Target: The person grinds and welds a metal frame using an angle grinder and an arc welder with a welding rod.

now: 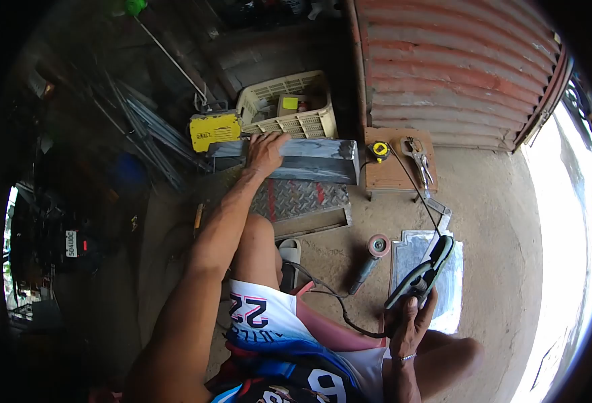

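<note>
My left hand (266, 153) grips the upper edge of a long grey metal channel (319, 149), its fingers bent over the far side. The channel lies across a diamond-plate step (296, 199) with red stripes. In my right hand (413, 321) is a welding electrode holder (422, 272), dark with pale green edges. A thin welding rod (417, 187) juts up from its jaws and passes over a small wooden table. The holder's black cable (347, 316) runs back to the left across my lap. The fingers behind the handle are partly hidden.
An angle grinder (370, 262) lies on the concrete beside a grey-white sheet (410, 252). The wooden table (393, 176) carries a tape measure (379, 152) and locking pliers (418, 161). Behind the channel are a yellow machine (215, 131) and a cream crate (289, 124). Metal bars (145, 127) lie left.
</note>
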Demonstrator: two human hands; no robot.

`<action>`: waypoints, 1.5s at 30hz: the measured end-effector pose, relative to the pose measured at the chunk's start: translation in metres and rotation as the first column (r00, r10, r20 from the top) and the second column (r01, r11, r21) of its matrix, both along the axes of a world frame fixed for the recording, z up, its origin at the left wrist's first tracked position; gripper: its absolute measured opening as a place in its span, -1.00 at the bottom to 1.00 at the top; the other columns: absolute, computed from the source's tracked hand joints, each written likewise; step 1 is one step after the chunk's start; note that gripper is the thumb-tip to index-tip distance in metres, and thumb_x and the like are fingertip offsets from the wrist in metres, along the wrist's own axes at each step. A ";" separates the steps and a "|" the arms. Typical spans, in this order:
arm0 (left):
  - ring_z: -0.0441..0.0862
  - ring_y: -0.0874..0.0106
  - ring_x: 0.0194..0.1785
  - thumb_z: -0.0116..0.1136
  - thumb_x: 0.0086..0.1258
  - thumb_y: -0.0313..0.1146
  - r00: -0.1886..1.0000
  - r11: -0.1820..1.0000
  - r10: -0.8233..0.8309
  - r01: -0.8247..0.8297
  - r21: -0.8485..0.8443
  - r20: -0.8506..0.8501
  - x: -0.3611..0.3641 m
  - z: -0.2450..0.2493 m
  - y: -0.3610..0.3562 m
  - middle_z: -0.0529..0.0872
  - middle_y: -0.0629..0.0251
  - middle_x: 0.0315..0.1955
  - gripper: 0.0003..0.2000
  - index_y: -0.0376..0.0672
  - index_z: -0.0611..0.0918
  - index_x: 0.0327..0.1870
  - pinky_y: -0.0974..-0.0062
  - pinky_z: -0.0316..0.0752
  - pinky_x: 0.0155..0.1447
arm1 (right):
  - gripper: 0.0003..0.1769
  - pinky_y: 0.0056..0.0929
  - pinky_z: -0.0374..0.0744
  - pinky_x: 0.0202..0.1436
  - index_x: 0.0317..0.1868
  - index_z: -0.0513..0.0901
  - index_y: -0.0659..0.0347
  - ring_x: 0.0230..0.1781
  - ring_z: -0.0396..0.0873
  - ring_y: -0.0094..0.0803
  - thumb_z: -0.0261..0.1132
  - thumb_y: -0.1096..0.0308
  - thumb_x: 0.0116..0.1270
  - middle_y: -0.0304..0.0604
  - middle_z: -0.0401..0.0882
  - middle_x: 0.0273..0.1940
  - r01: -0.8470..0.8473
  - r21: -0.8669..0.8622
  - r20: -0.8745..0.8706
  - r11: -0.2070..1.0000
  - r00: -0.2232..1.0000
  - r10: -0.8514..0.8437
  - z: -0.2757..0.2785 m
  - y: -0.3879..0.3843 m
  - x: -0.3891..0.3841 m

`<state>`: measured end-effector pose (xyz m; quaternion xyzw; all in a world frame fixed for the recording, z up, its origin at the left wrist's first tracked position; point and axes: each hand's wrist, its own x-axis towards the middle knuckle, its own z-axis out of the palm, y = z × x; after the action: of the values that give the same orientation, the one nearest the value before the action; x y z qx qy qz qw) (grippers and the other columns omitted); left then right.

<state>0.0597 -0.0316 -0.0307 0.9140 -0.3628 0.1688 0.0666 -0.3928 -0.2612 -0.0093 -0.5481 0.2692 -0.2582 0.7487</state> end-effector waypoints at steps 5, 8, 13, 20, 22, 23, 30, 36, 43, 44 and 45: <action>0.37 0.18 0.33 0.59 0.04 -0.23 0.958 0.952 0.286 -0.282 -0.120 0.013 -0.046 0.000 -0.042 0.54 0.29 0.14 -0.33 0.09 0.57 0.26 -0.17 0.03 0.48 | -0.38 -0.56 0.38 -0.62 0.56 0.13 0.13 -0.63 0.36 -0.56 0.13 0.15 0.65 -0.29 0.43 -0.40 0.009 0.052 -0.008 0.999 1.000 -0.009 -0.001 0.005 0.001; 0.37 0.19 0.33 0.54 0.01 -0.38 0.938 0.926 0.338 -0.318 -0.202 0.075 -0.059 -0.010 -0.043 0.52 0.33 0.10 -0.36 0.10 0.58 0.21 -0.30 -0.07 0.52 | -0.38 -0.57 0.36 -0.59 0.55 0.14 0.14 -0.62 0.34 -0.57 0.14 0.14 0.65 -0.29 0.39 -0.41 0.014 0.036 -0.021 0.999 1.000 -0.014 -0.007 0.001 0.003; 0.26 0.12 0.47 0.36 0.14 -0.52 0.924 0.907 0.378 -0.359 -0.222 0.049 -0.080 -0.030 -0.030 0.49 0.33 0.14 -0.52 0.08 0.57 0.12 -0.77 -0.27 0.36 | -0.39 -0.59 0.32 -0.56 0.53 0.16 0.14 -0.61 0.32 -0.59 0.15 0.14 0.64 -0.30 0.39 -0.39 0.022 0.055 -0.031 0.998 0.999 -0.021 -0.010 0.006 0.002; 0.20 0.01 0.51 0.03 0.48 -0.40 0.925 0.908 0.378 -0.363 -0.209 0.035 -0.093 -0.033 -0.017 0.46 0.30 0.21 -0.72 0.07 0.54 0.16 -0.88 -0.27 0.27 | -0.43 -0.61 0.30 -0.55 0.51 0.20 0.15 -0.60 0.28 -0.62 0.17 0.19 0.63 -0.34 0.37 -0.39 -0.046 0.034 0.022 0.998 0.999 0.046 -0.016 0.012 -0.002; 0.24 0.12 0.48 0.18 0.34 -0.47 0.935 0.919 0.353 -0.340 -0.199 0.033 -0.084 -0.037 -0.009 0.48 0.38 0.16 -0.67 0.11 0.57 0.11 -0.84 -0.23 0.29 | -0.40 -0.60 0.31 -0.56 0.52 0.19 0.14 -0.60 0.29 -0.62 0.18 0.18 0.63 -0.32 0.39 -0.39 -0.045 0.017 0.026 0.999 0.999 0.045 -0.022 0.011 -0.010; 0.25 0.20 0.47 0.32 0.21 -0.54 0.942 0.924 0.335 -0.322 -0.206 0.029 -0.076 -0.038 -0.005 0.48 0.42 0.16 -0.56 0.14 0.58 0.10 -0.81 -0.20 0.31 | -0.38 -0.60 0.32 -0.56 0.54 0.17 0.14 -0.60 0.30 -0.61 0.18 0.17 0.63 -0.31 0.40 -0.38 -0.042 0.000 0.034 0.999 0.999 0.042 -0.026 0.010 -0.013; 0.30 0.19 0.43 0.30 0.16 -0.58 0.930 0.912 0.359 -0.330 -0.243 0.083 -0.056 -0.034 -0.009 0.52 0.42 0.07 -0.56 0.14 0.59 0.04 -0.74 -0.22 0.37 | -0.29 -0.59 0.34 -0.56 0.59 0.09 0.16 -0.60 0.33 -0.58 0.19 0.13 0.62 -0.24 0.49 -0.31 -0.067 -0.072 -0.012 0.995 0.998 0.067 -0.025 0.019 -0.028; 0.33 0.23 0.42 0.31 0.13 -0.55 0.917 0.914 0.387 -0.368 -0.171 0.095 -0.035 -0.032 -0.014 0.53 0.45 0.10 -0.55 0.17 0.60 0.04 -0.68 -0.19 0.41 | -0.20 -0.61 0.34 -0.52 0.68 -0.10 0.15 -0.58 0.30 -0.64 0.13 0.16 0.65 -0.34 0.41 -0.44 -0.172 -0.193 -0.004 0.966 0.985 0.175 -0.014 0.027 -0.030; 0.37 0.22 0.39 0.36 0.10 -0.52 0.909 0.919 0.383 -0.358 -0.163 0.165 -0.039 -0.034 -0.013 0.54 0.42 0.07 -0.51 0.15 0.57 0.08 -0.64 -0.17 0.42 | -0.19 -0.60 0.29 -0.56 0.70 -0.15 0.10 -0.61 0.28 -0.65 0.08 0.13 0.67 -0.38 0.36 -0.51 -0.208 -0.318 -0.119 0.925 0.977 0.178 -0.011 0.024 -0.029; 0.37 0.22 0.39 0.39 0.08 -0.51 0.908 0.918 0.388 -0.365 -0.156 0.160 -0.038 -0.034 -0.013 0.54 0.41 0.07 -0.49 0.15 0.56 0.09 -0.63 -0.16 0.42 | -0.20 -0.59 0.31 -0.56 0.70 -0.14 0.10 -0.61 0.29 -0.65 0.08 0.15 0.67 -0.37 0.37 -0.51 -0.219 -0.362 -0.142 0.906 0.974 0.179 -0.011 0.023 -0.028; 0.37 0.22 0.39 0.42 0.06 -0.50 0.906 0.916 0.393 -0.372 -0.148 0.155 -0.039 -0.034 -0.014 0.53 0.41 0.08 -0.47 0.15 0.56 0.09 -0.62 -0.15 0.43 | -0.21 -0.58 0.32 -0.55 0.70 -0.14 0.10 -0.60 0.30 -0.64 0.08 0.18 0.67 -0.37 0.39 -0.50 -0.232 -0.405 -0.164 0.884 0.970 0.179 -0.012 0.022 -0.027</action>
<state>0.0210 -0.0455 -0.0642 0.9428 -0.1706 0.2819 0.0513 -0.4203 -0.2392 -0.0215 -0.7369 0.1924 -0.1953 0.6179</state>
